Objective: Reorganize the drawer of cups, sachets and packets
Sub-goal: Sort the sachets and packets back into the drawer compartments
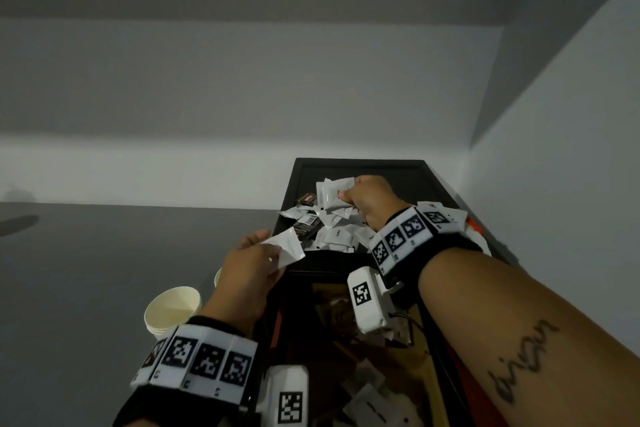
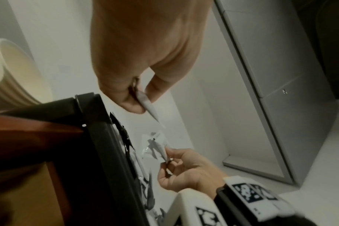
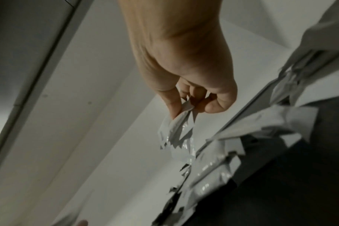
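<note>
A black tray (image 1: 433,177) stands on the grey counter with a heap of white sachets (image 1: 337,236) and a few dark packets (image 1: 306,198) in it. My right hand (image 1: 367,198) hovers over the heap and pinches white sachets (image 1: 334,192) between thumb and fingers; the right wrist view shows the pinched sachets (image 3: 181,130) hanging down. My left hand (image 1: 251,265) pinches a single white sachet (image 1: 289,246) at the tray's near left corner, seen edge-on as a sachet (image 2: 148,107) in the left wrist view. Cream paper cups (image 1: 173,310) stand left of my left wrist.
Below the tray an open wooden drawer (image 1: 424,362) holds more sachets (image 1: 375,402). A second cup rim (image 1: 217,277) peeks out behind my left hand. A white wall rises behind the counter and on the right. An orange item (image 1: 471,224) lies at the tray's right edge.
</note>
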`<state>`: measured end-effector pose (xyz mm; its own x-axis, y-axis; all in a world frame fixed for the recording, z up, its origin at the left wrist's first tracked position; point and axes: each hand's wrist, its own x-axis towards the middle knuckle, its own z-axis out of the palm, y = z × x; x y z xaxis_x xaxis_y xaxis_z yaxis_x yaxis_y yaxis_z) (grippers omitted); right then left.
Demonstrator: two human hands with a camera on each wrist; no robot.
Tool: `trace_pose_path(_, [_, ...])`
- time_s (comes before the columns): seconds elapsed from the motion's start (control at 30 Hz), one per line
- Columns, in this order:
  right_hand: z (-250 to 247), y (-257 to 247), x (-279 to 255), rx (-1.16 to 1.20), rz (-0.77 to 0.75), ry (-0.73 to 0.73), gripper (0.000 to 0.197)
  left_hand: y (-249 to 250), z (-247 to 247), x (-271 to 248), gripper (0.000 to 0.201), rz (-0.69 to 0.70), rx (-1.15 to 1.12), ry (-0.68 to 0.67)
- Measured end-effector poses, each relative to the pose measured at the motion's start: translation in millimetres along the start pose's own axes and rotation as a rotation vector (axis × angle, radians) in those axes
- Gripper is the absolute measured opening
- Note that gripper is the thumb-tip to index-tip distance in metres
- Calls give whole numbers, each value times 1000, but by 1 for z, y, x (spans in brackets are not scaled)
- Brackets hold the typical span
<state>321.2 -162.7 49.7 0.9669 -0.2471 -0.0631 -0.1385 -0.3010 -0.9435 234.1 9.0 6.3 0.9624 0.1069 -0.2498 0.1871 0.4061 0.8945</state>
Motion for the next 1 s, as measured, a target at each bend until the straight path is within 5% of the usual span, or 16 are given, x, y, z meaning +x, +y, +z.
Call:
trace_pose_path(0.27, [12, 21, 19, -651, -59, 43, 48, 10, 12, 19, 27, -9, 188, 76])
trace_pose_path(0.4, [4, 13, 1, -455, -172, 80, 48, 11, 15, 13, 29, 28, 154, 51])
trace_pose_path(0.53, [-4, 0, -60, -252, -302, -329, 30, 10, 25, 0, 22, 111, 58, -117])
trace_pose_path(0.6, [-8, 3, -74, -277, -316, -421, 31, 9, 32, -5, 21, 134, 87, -165])
trace_pose_path(0.83, [-76, 14, -41, -457, -348, 154, 28, 8, 22, -19, 18, 212, 393, -131])
trace_pose_path(1.0, [-107, 40, -15, -669, -156, 244, 17, 9, 6, -20, 19, 177, 597, -70])
